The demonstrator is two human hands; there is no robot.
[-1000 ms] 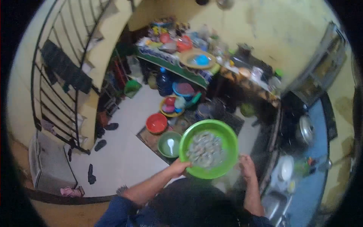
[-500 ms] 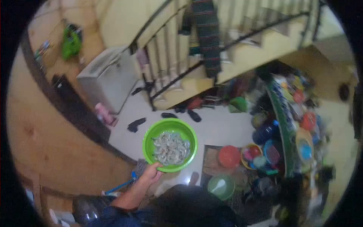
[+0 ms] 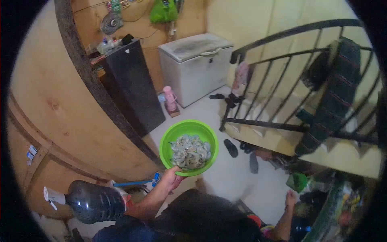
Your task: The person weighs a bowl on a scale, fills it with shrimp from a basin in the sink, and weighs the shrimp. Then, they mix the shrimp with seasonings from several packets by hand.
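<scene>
A bright green plastic basin (image 3: 164, 159) is in the middle of the head view, held up above the floor. Greyish raw shrimp (image 3: 191, 152) lie heaped inside it. My left hand (image 3: 172, 178) is closed on the basin's near rim, thumb over the edge and fingers underneath. Out at the lower right, my right hand (image 3: 290, 199) hangs apart from the basin, close to a green container (image 3: 297, 182) on the floor. Its fingers are too small and blurred to make out.
A white chest freezer (image 3: 197, 68) stands ahead, with a pink thermos (image 3: 170, 99) beside a dark cabinet (image 3: 131, 84). Black stair railings (image 3: 278, 86) rise on the right. Slippers (image 3: 231, 148) lie on the floor. A large water bottle (image 3: 94, 201) is at lower left.
My view has turned left, bringing the freezer and cabinet nearer the centre. The basin stays in my left hand. My right hand has come into view at the lower right.
</scene>
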